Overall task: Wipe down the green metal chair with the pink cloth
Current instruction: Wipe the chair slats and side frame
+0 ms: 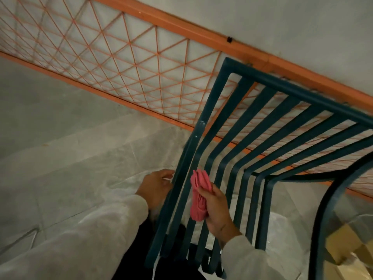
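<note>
**Cloth sits right by the slats**

Your right hand (217, 211) is curled round the bunched pink cloth (198, 197), just over the long flat slats (260, 215) of the green metal chair (298, 91). The slats run away from you, up and right. Your left hand (156, 186) is at the outer bar (202, 118); I can't tell if it grips. The right hand is nearer, so wipe along the slats.

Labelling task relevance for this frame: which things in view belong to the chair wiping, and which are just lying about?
In the job: green metal chair, pink cloth, right hand gripping the cloth, left hand at the chair's side rail.
Lying about: orange lattice panel, cardboard box, tiled floor.
</note>
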`<state>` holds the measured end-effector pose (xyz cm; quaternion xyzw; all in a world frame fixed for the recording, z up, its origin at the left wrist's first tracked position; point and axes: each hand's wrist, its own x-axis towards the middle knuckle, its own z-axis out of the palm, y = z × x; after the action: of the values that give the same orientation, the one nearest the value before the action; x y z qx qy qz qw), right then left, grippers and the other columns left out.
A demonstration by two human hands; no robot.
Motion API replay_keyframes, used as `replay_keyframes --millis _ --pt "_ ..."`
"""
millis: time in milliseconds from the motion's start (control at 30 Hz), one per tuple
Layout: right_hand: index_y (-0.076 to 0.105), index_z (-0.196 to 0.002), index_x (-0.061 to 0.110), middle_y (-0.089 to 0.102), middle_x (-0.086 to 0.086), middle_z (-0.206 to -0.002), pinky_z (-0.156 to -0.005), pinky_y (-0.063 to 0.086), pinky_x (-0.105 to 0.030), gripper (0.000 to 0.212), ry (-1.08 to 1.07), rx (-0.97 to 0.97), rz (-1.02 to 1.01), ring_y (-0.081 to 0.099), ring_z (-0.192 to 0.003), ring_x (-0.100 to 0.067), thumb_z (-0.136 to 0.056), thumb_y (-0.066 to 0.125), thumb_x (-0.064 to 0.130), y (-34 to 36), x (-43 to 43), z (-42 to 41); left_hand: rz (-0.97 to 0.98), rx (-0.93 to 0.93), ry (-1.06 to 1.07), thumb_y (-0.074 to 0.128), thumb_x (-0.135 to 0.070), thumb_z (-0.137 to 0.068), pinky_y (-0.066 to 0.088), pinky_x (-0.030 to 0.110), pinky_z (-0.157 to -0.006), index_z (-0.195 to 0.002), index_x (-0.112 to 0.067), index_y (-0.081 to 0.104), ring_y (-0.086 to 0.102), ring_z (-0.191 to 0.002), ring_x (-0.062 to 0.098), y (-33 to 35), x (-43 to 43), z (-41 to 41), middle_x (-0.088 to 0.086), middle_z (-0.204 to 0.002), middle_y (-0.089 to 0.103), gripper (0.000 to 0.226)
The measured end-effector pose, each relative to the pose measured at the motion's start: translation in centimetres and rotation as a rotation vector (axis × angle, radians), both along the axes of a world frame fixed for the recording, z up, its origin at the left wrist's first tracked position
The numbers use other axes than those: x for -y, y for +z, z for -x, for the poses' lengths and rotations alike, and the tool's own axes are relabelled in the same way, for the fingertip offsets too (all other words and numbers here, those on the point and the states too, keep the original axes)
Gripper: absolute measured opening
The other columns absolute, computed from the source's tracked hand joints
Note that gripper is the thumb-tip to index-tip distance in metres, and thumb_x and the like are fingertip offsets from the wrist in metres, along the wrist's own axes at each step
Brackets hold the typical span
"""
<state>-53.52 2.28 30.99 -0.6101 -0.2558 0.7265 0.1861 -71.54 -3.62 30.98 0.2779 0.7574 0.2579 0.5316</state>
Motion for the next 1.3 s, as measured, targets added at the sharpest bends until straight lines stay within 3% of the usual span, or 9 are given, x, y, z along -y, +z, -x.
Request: replay_keyframes --millis 100,233,333,467,533,667,833,1100,1300 --pt "0.068 -0.115 0.014 0.073 -0.015 -0.101 -0.084 0.057 -0.041 0.025 0.021 0.031 0.065 0.069 -0.086 -0.027 -0.092 0.062 0.005 0.2 0.6 2.6 -0.022 0.011 -0.096 0.056 -0.006 -0.09 0.043 0.015 -0.087 -0.126 -0.021 0.059 0.062 -0.103 0.012 0.1 -2.6 1.5 -0.005 -0.117 0.064 0.039" --pt "0.069 -0.105 0.011 0.07 -0.011 -0.08 -0.069 0.056 -0.034 0.017 -0.071 0.091 0.046 0.066 -0.068 -0.02 -0.094 0.058 0.003 0.9 -2.4 5.8 0.014 0.069 -0.212 0.05 -0.003 -0.088 0.047 0.032 -0.103 -0.128 -0.024 0.06 0.062 -0.113 0.017 -0.7 -4.3 2.7 -0.002 -0.128 0.063 0.047" --pt "0.068 -0.1 0.016 0.068 -0.008 -0.084 -0.073 0.055 -0.034 0.017 -0.079 0.081 -0.037 0.064 -0.073 -0.02 -0.094 0.057 0.005 2.4 -7.4 7.4 0.013 0.135 -0.211 0.051 0.001 -0.088 0.045 0.038 -0.106 -0.128 -0.022 0.06 0.062 -0.113 0.015 -1.0 -4.5 2.9 -0.002 -0.128 0.063 0.048" --pt "0.068 -0.107 0.018 0.069 -0.007 -0.089 -0.076 0.055 -0.034 0.02 -0.116 0.022 -0.126 0.065 -0.079 -0.02 -0.095 0.057 0.006 3.4 -11.3 8.1 0.005 0.198 -0.18 0.051 0.004 -0.09 0.046 0.028 -0.103 -0.12 -0.022 0.065 0.065 -0.106 0.009 -1.3 -4.5 3.4 -0.004 -0.119 0.066 0.043" --pt "0.064 -0.119 0.017 0.07 -0.007 -0.099 -0.077 0.055 -0.034 0.027 -0.119 -0.005 -0.13 0.066 -0.089 -0.021 -0.095 0.057 0.008 2.6 -10.1 7.7 0.026 0.229 -0.16 0.051 0.002 -0.088 0.046 0.033 -0.104 -0.122 -0.023 0.064 0.066 -0.105 0.01 -1.7 -4.6 3.6 -0.004 -0.122 0.066 0.044" --pt "0.065 -0.119 0.017 0.071 -0.011 -0.104 -0.089 0.055 -0.043 0.027 -0.043 0.081 -0.019 0.067 -0.095 -0.027 -0.094 0.058 0.007 0.7 -4.3 5.8 0.026 0.217 -0.16 0.056 -0.005 -0.08 0.048 0.04 -0.103 -0.114 -0.036 0.067 0.065 -0.107 0.013 -2.0 -4.6 3.9 -0.008 -0.118 0.068 0.047" --pt "0.065 -0.117 0.004 0.071 -0.015 -0.094 -0.073 0.055 -0.034 0.026 0.052 0.184 0.094 0.067 -0.08 -0.024 -0.092 0.058 0.001 0.4 -3.6 5.4 0.014 0.258 -0.114 0.054 0.003 -0.085 0.05 0.036 -0.1 -0.103 -0.044 0.066 0.067 -0.101 0.01 -1.4 -4.7 3.6 -0.006 -0.119 0.068 0.052" --pt "0.068 -0.098 0.029 0.072 -0.005 -0.103 -0.084 0.054 -0.035 0.019 0.042 0.119 -0.274 0.067 -0.096 -0.024 -0.091 0.064 0.011 7.5 -14.8 8.5 0.008 0.342 -0.12 0.055 0.003 -0.087 0.05 0.034 -0.099 -0.126 -0.027 0.059 0.065 -0.106 0.007 -1.7 -4.1 3.3 -0.006 -0.126 0.063 0.049" --pt "0.067 -0.119 0.027 0.073 0.008 -0.1 -0.081 0.056 -0.025 0.029 0.053 0.12 -0.621 0.07 -0.092 -0.01 -0.094 0.062 0.013 10.9 -17.0 8.5 0.013 0.33 -0.153 0.051 0.007 -0.088 0.047 0.031 -0.103 -0.131 -0.022 0.055 0.063 -0.111 0.009 -1.7 -4.0 3.3 -0.003 -0.128 0.062 0.052"
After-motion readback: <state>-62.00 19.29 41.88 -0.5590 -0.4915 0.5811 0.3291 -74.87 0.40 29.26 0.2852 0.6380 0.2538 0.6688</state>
